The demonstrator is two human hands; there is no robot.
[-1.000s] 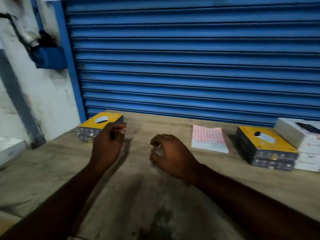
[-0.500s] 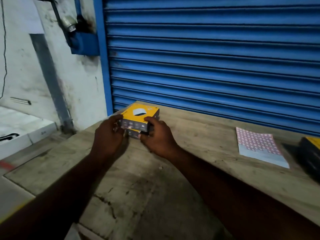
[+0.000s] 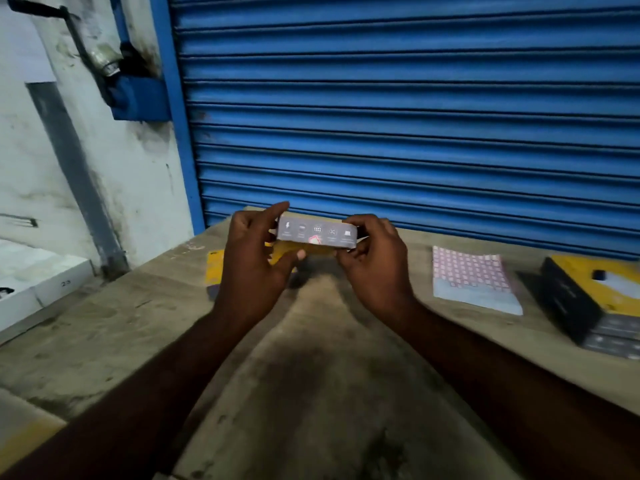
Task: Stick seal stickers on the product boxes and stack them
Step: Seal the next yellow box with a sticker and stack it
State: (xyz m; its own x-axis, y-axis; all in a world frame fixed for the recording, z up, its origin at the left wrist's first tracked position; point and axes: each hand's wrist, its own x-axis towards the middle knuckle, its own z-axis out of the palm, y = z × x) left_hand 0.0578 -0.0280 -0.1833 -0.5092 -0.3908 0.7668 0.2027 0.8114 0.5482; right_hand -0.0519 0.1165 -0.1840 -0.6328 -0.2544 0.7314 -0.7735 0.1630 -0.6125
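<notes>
Held box: raised off the table, left of the sticker sheet and well apart from it.
Long axis: runs left to right between your hands, nearly level.
Facing: the narrow grey side with icons faces you; the broad yellow face is turned downward and shows just under the grey edge.
Left hand: curled round the box's end farther from the sheet, one digit over the top, others underneath.
Right hand: curled round the end nearer the sheet, thumb on the grey side.
Seal sticker: on the lower edge of the grey side, about mid-length, roughly midway between your two grips. Whether it wraps fully onto the yellow face you cannot tell from here.
Nearer hand: the left one's fingers under the box look closest to the sticker; a press-down probably falls to them.
Second yellow box: flat on the table, left of the sheet, partly hidden by your left hand.
Box stack: just right of the sheet.
Judgement: sealing looks nearly finished; stacking is not yet done.
</notes>
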